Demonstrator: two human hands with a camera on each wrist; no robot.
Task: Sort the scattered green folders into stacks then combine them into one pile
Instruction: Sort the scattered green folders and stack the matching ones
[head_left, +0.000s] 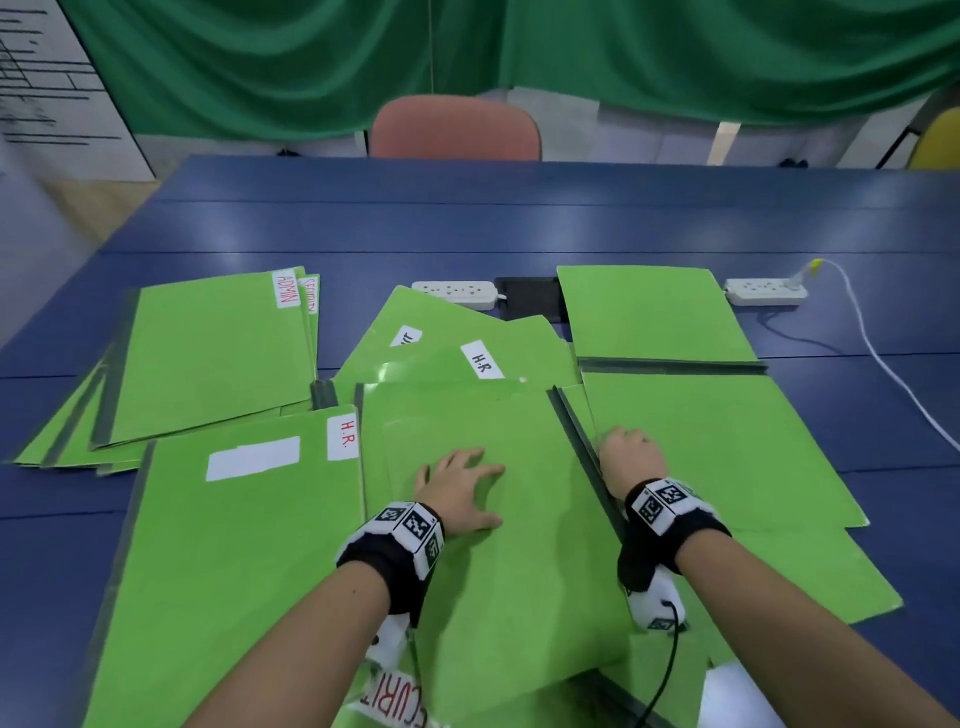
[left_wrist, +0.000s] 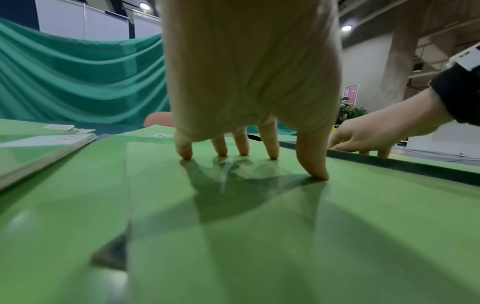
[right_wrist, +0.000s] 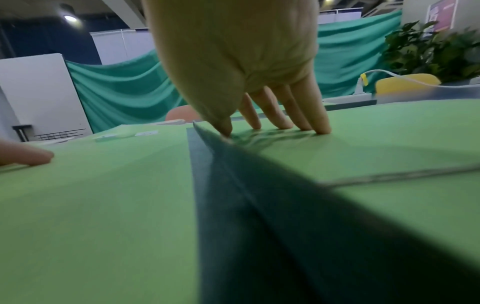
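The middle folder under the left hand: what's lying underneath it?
Under the middle folder, a folder with a red-lettered label pokes out at the near edge, and an H.R. folder at the far edge. The left hand presses on top. Anything else beneath is covered.

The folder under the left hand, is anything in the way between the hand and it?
No. The left hand already rests its spread fingertips straight on the middle green folder, with nothing between. The right hand touches the next folder beside the dark spine.
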